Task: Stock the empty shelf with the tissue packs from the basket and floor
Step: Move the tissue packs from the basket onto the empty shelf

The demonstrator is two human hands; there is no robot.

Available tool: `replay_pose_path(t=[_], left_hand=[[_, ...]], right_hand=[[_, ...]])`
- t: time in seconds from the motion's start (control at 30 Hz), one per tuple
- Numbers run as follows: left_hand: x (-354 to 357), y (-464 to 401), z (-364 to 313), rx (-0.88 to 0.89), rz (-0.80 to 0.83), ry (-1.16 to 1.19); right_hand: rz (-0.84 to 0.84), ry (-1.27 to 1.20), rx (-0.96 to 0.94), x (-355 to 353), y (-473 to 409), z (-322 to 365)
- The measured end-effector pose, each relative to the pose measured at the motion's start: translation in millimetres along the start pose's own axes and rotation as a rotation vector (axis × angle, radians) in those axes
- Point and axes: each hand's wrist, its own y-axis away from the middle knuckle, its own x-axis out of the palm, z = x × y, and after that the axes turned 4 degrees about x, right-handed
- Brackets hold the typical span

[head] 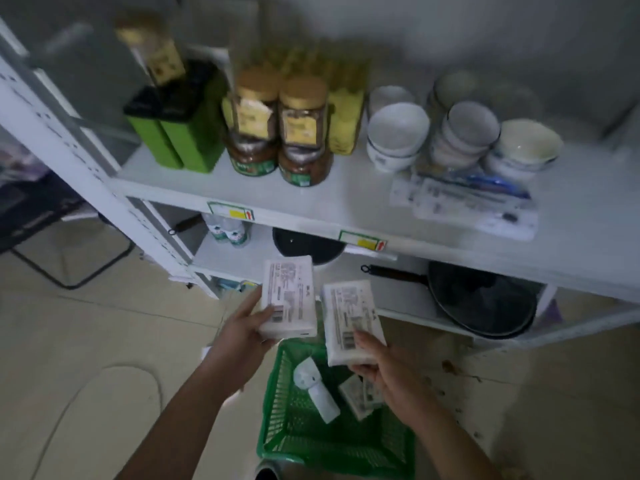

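My left hand (242,332) holds a white tissue pack (289,297) with its printed label facing up, in front of the lower shelf (239,256). My right hand (384,370) holds a second white tissue pack (351,318) just to the right, above the green basket (294,434). The basket stands on the floor below both hands. Inside it lie another tissue pack (356,396) and a white bottle-like object (315,388).
The upper shelf (346,199) carries green boxes (180,133), jars (280,133), stacked bowls (460,136) and flat packets (467,206). The lower shelf holds a black pan (481,297), a dark round lid (308,245) and small bottles (228,232). A black chair frame (52,237) stands at left on the tiled floor.
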Motion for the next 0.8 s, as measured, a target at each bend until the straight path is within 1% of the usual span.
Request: replay_pose_path(t=[0.1, 0.2, 0.37, 0.43, 0.5, 0.67, 0.8], left_hand=[[17.9, 24.2, -58.2, 0.042, 0.022, -0.001], [30.4, 48.5, -110.8, 0.055, 0.019, 0.049], [48.2, 88.9, -191.0, 0.112, 0.083, 0.108], [55.1, 102.9, -219.2, 0.141, 0.139, 0.117], [62.8, 116.6, -243.0, 0.162, 0.174, 0.097], [81.8, 134.1, -287.7, 0.221, 0.203, 0.069], [105.2, 146.9, -320.0, 0.285, 0.262, 0.08]], right_hand=[[0.013, 0.008, -0.075, 24.8, 35.0, 50.2], [-0.011, 0.024, -0.137, 49.4, 70.0, 93.0], [-0.022, 0.032, -0.225, 92.5, 117.5, 156.5], [-0.008, 0.037, -0.263, 110.8, 136.6, 180.1], [0.009, 0.033, -0.287, 127.1, 156.6, 200.4], [0.024, 0.043, -0.344, 146.6, 192.5, 246.4], [0.099, 0.016, -0.412, 154.3, 217.0, 280.4]])
